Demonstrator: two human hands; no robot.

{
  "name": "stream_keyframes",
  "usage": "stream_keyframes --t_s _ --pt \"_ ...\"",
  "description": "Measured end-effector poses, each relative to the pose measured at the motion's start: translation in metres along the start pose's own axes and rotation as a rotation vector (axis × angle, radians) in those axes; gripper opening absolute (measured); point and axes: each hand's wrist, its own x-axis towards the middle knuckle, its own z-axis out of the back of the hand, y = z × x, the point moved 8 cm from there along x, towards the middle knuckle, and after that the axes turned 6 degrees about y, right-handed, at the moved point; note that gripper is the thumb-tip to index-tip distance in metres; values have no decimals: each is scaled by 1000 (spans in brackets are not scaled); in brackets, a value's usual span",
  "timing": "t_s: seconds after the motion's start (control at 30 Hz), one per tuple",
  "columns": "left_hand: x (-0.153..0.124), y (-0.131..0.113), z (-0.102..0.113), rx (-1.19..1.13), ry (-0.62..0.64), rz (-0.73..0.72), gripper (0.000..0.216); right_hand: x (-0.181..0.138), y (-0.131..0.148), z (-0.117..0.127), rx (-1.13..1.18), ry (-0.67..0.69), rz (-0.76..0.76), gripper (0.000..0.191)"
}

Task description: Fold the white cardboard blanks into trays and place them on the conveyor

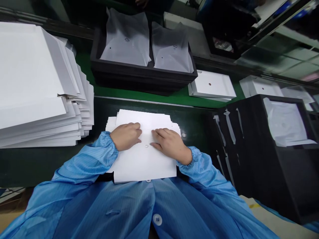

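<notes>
A white die-cut cardboard sheet lies flat in front of me, its near edge at my blue smock. Stepped tabs show along its far edge and sides, and a small curved mark sits near its middle. My left hand presses on the left part of the sheet, fingers bent and thumb apart. On the right part rests my right hand, its fingers lying on the card and its thumb apart from them. Neither hand grips an edge that I can see. The fingers of the two hands point toward each other across a narrow gap.
A tall stack of white box blanks stands at the left. Behind the sheet, black foam trays hold translucent bags. White boxes lie at the back right. A large stack of black trays stands at the right.
</notes>
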Motion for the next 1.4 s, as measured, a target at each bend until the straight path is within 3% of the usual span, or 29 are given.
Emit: stream_keyframes --t_s 0.3,0.5,0.7,0.83,0.97,1.07,1.2,1.4 --pt "6 -11 -2 70 -157 -52 20 8 -5 -3 12 -144 33 35" --pt "5 -11 3 98 -216 -35 19 16 -8 -2 24 -118 58 32" --pt "8 -2 -1 10 -136 -28 27 29 -17 -2 73 39 -10 36" --pt "13 15 1 -148 -116 35 32 41 -32 0 164 95 -95 30" --pt "19 26 5 -189 -19 129 32 46 -36 0 191 124 -120 28" --pt "20 25 12 -128 3 155 33 39 -33 0 99 67 -110 36" --pt "16 23 19 -2 -59 139 32 27 -29 1 11 -112 -32 48" --pt "13 21 9 50 -210 80 48 30 -32 -7 11 -180 -9 38"
